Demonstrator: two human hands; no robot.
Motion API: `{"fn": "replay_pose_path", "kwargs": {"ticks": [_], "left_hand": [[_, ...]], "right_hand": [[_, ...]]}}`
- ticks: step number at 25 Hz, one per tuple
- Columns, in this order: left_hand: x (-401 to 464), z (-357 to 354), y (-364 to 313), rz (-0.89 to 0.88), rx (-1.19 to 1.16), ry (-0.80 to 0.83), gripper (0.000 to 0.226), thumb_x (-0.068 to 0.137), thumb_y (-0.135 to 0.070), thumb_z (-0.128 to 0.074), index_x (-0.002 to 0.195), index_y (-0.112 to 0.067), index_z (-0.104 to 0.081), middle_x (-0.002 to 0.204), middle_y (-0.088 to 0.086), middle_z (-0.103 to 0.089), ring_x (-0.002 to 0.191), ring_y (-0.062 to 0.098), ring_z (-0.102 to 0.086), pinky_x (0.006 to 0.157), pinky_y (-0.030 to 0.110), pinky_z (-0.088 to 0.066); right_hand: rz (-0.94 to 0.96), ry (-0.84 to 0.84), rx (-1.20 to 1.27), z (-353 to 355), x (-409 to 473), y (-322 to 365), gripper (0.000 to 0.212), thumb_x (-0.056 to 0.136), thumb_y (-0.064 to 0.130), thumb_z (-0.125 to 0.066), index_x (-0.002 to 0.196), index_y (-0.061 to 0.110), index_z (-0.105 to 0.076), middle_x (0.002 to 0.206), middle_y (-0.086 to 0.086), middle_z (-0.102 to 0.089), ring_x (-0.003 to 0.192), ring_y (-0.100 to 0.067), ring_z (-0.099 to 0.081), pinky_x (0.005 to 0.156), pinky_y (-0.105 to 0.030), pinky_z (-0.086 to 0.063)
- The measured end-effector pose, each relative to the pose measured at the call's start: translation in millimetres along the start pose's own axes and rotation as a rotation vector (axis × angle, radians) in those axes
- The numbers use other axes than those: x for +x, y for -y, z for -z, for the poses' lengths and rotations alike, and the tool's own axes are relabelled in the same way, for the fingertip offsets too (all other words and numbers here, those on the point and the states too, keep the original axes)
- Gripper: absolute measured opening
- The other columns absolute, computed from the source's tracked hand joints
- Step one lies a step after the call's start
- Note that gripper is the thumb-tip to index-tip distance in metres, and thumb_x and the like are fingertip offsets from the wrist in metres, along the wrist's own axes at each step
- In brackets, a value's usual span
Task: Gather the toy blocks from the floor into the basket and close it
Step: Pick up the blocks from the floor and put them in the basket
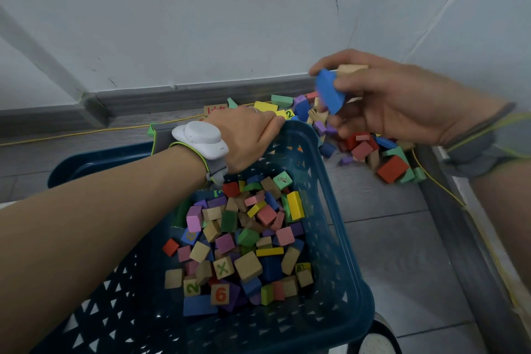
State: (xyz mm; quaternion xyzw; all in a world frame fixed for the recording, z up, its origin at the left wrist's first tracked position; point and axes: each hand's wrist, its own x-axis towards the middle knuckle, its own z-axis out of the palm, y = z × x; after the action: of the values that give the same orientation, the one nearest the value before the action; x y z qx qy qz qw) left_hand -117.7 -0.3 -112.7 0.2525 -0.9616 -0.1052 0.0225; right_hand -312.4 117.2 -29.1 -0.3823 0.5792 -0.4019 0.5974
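A dark blue lattice basket (333,227) stands on the floor, holding several coloured wooden blocks (247,241). My left hand (247,135) grips the basket's far rim. My right hand (396,100) hovers above and to the right of that rim, fingers curled round a blue block (329,90) and a plain wooden block (350,69). On the floor beyond and to the right of the basket lies a pile of loose blocks (370,149) in red, green, purple and yellow.
The basket's dark blue lid (94,161) lies behind the basket on the left. A grey skirting board (178,95) and white wall close off the far side. A thin yellow cord (439,190) runs across the grey tiled floor (402,253).
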Motion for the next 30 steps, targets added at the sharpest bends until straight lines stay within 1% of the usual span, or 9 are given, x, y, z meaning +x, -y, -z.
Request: {"fn": "replay_pose_path", "kwargs": {"ticks": [2,4,7,9,12,14,15,18,30], "left_hand": [[-1.3,2.0,-0.4,-0.008,-0.006,0.009,0.043,0.103,-0.045,-0.021,0.092,-0.022,-0.055,0.067,-0.007,-0.045,0.067,0.019,-0.048,0.058,0.029,-0.028],[-2.0,3.4,-0.6,-0.006,-0.018,0.013,0.043,0.103,-0.045,-0.021,0.093,-0.022,-0.055,0.069,-0.006,-0.049,0.069,0.021,-0.051,0.058,0.03,-0.031],[-1.6,2.1,-1.1,0.007,-0.013,-0.006,0.044,0.104,-0.045,-0.021,0.096,-0.022,-0.058,0.073,-0.005,-0.051,0.07,0.02,-0.048,0.063,0.029,-0.033],[-1.6,1.1,-1.7,0.01,-0.011,-0.002,0.044,0.104,-0.045,-0.021,0.093,-0.021,-0.057,0.068,-0.007,-0.046,0.068,0.019,-0.045,0.063,0.028,-0.03],[-1.3,0.7,-0.6,-0.005,-0.027,-0.004,0.043,0.104,-0.044,-0.022,0.091,-0.02,-0.056,0.067,-0.007,-0.046,0.067,0.019,-0.046,0.063,0.028,-0.031],[-1.2,0.6,0.2,-0.016,-0.029,-0.015,0.044,0.104,-0.044,-0.022,0.092,-0.021,-0.057,0.07,-0.005,-0.051,0.068,0.02,-0.05,0.064,0.03,-0.036],[-1.4,0.5,-0.1,-0.016,-0.03,-0.019,0.044,0.104,-0.045,-0.022,0.091,-0.021,-0.057,0.071,-0.005,-0.053,0.069,0.02,-0.051,0.065,0.031,-0.039],[-2.3,-0.2,-0.7,-0.002,-0.032,-0.03,0.044,0.103,-0.046,-0.021,0.089,-0.023,-0.055,0.067,-0.007,-0.048,0.068,0.018,-0.051,0.065,0.031,-0.039],[-2.3,-3.6,3.4,-0.021,-0.001,-0.058,0.04,0.103,-0.047,-0.02,0.088,-0.027,-0.051,0.066,-0.009,-0.047,0.065,0.017,-0.051,0.059,0.029,-0.034]], "right_hand": [[-0.096,0.23,-0.266,-8.1,-9.3,17.0,0.035,0.089,0.02,-0.059,0.123,0.028,-0.061,0.101,-0.013,-0.068,0.075,-0.023,-0.066,0.062,-0.028,-0.056],[-0.145,0.261,-0.41,-12.1,-6.3,14.8,0.035,0.086,0.024,-0.064,0.12,0.028,-0.063,0.105,-0.008,-0.069,0.074,-0.02,-0.067,0.057,-0.025,-0.053],[-0.077,-0.069,-0.272,2.6,15.6,-16.9,0.01,0.093,0.019,-0.06,0.1,0.011,-0.064,0.085,-0.01,-0.066,0.059,-0.018,-0.056,0.042,-0.023,-0.042],[-0.132,-0.309,-0.349,22.1,34.0,-56.8,0.004,0.092,0.015,-0.059,0.096,0.012,-0.059,0.079,-0.01,-0.062,0.058,-0.019,-0.052,0.043,-0.024,-0.042],[-0.384,-0.34,-0.84,34.8,47.1,-121.1,0.046,0.083,0.027,-0.07,0.125,0.018,-0.051,0.113,-0.014,-0.059,0.089,-0.027,-0.061,0.073,-0.036,-0.055],[-0.469,-0.293,-1.02,29.9,51.0,-147.5,0.079,0.079,0.038,-0.072,0.145,0.024,-0.032,0.136,-0.016,-0.042,0.12,-0.036,-0.049,0.097,-0.04,-0.043],[-0.461,-0.33,-1.046,25.5,53.5,-154.9,0.082,0.079,0.04,-0.071,0.147,0.026,-0.026,0.139,-0.017,-0.036,0.125,-0.039,-0.043,0.101,-0.04,-0.038],[-0.396,-0.48,-1.138,15.2,66.8,-169.3,0.071,0.082,0.04,-0.065,0.142,0.023,-0.031,0.134,-0.019,-0.034,0.123,-0.044,-0.04,0.098,-0.046,-0.038],[-0.284,-0.492,-1.156,15.5,85.6,-212.2,0.034,0.087,0.025,-0.059,0.119,0.015,-0.055,0.118,-0.018,-0.04,0.097,-0.043,-0.053,0.082,-0.039,-0.046]]}}
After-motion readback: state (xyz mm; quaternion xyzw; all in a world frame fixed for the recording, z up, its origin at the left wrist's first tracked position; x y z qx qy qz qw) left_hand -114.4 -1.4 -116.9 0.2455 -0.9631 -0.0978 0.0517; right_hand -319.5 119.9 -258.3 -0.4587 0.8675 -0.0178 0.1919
